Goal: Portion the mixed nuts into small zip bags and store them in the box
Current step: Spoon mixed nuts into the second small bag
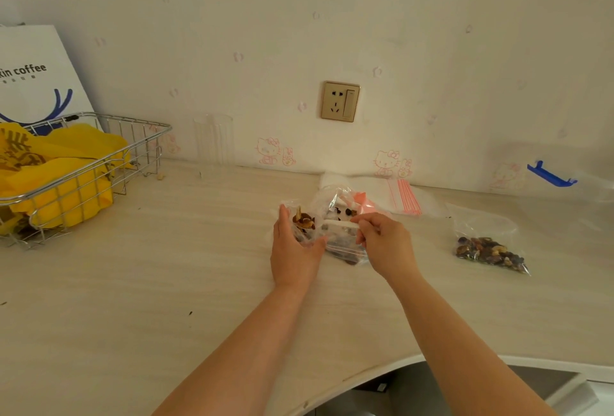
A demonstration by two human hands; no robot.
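Hands meet mid-table: your left hand (292,242) cups a small zip bag (304,224) of nuts, your right hand (382,239) pinches the big nut bag (345,239). Right lies a filled bag (488,249); behind, spare zip bags (402,198).

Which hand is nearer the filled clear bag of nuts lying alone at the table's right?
Right. The right hand, pinching the small zip bag being worked on, is closer to the filled clear bag of nuts; the left hand is farther left, beyond the right hand.
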